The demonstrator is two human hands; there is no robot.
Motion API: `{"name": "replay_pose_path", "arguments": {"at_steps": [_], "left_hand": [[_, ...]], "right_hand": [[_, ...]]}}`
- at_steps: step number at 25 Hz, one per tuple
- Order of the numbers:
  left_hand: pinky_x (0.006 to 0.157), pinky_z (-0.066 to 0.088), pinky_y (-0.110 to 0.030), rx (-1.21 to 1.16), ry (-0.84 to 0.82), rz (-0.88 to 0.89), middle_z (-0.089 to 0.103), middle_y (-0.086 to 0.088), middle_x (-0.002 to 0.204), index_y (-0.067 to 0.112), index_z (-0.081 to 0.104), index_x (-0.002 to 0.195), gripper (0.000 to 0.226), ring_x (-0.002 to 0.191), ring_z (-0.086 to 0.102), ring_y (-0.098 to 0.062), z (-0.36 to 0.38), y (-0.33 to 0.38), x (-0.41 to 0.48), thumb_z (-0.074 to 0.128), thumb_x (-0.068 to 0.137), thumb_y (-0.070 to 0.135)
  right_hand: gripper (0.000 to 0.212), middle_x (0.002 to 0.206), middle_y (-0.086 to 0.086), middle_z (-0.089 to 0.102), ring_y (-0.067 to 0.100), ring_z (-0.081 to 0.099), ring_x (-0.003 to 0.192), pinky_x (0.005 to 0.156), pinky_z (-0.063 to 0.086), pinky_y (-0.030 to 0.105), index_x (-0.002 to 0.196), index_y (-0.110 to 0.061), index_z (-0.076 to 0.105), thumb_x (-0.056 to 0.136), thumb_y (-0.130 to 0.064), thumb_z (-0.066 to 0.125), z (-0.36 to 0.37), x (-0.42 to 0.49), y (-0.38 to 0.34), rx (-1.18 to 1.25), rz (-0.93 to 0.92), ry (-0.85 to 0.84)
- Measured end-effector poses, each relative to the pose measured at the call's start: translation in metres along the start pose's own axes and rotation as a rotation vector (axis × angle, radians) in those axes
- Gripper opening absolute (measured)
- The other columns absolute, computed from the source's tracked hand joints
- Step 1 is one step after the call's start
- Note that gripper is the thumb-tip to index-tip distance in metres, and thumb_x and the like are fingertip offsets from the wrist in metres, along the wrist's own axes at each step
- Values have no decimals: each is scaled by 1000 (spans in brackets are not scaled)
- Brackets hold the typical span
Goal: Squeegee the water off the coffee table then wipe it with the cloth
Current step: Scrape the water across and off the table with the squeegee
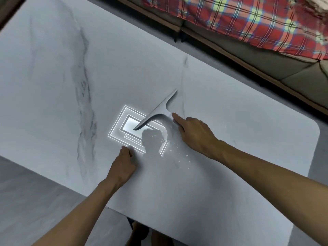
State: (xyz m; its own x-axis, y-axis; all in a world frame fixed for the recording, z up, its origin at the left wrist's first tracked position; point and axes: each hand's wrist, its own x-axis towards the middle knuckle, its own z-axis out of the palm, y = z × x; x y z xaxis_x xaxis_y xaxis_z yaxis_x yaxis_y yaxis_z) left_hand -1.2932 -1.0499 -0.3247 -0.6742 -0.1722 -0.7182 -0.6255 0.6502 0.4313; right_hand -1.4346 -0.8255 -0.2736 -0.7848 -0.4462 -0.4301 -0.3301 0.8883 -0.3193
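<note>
left grip (124,164) is resting curled, empty, on worktop (53,89) near squeegee (159,110); right grip (193,134) is clamping squeegee's handle, index finger outstretched.

the right hand (193,134) hides the handle of the squeegee (157,110); the plaid blanket (248,23) runs off the top edge.
</note>
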Motion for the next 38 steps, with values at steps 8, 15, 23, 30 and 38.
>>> {"name": "replay_pose_path", "arguments": {"at_steps": [8, 15, 23, 30, 38], "left_hand": [[49, 23, -20, 97, -42, 141, 37, -4, 94, 22, 30, 76, 33, 61, 39, -11, 12, -14, -14, 47, 76, -6], [57, 33, -31, 107, -86, 135, 54, -17, 107, 13, 36, 87, 20, 76, 54, -29, 26, -25, -27, 44, 79, -4], [54, 36, -33, -193, 412, -149, 57, -9, 77, 21, 38, 99, 31, 70, 56, -32, -27, -75, -24, 40, 77, -1], [50, 32, -31, -158, 196, -170, 55, -10, 79, 16, 37, 99, 25, 66, 51, -24, -28, -96, -33, 45, 79, 3], [54, 34, -30, -121, 23, -109, 54, -9, 89, 16, 39, 98, 21, 69, 51, -21, 2, -56, -23, 49, 83, 5]], "right_hand": [[56, 78, -3, 40, 24, 44, 56, 54, 32, 29, 149, -39, 22, 98, -21, 37, 32, -132, 49, -235, 96, -115], [46, 78, -10, 43, 22, 51, 69, 62, 38, 29, 142, -50, 27, 99, -34, 32, -2, -174, 73, -210, 203, -65], [42, 98, -2, 56, 25, 48, 69, 62, 35, 31, 142, -49, 31, 102, -35, 31, 42, -24, -85, -324, -439, -140], [47, 97, -4, 56, 25, 58, 79, 65, 42, 31, 139, -52, 33, 100, -27, 39, 45, -6, -75, -275, -334, -103], [40, 77, -7, 51, 25, 53, 67, 59, 36, 31, 139, -50, 36, 102, -39, 26, 20, -116, 79, -241, 289, 103]]}}
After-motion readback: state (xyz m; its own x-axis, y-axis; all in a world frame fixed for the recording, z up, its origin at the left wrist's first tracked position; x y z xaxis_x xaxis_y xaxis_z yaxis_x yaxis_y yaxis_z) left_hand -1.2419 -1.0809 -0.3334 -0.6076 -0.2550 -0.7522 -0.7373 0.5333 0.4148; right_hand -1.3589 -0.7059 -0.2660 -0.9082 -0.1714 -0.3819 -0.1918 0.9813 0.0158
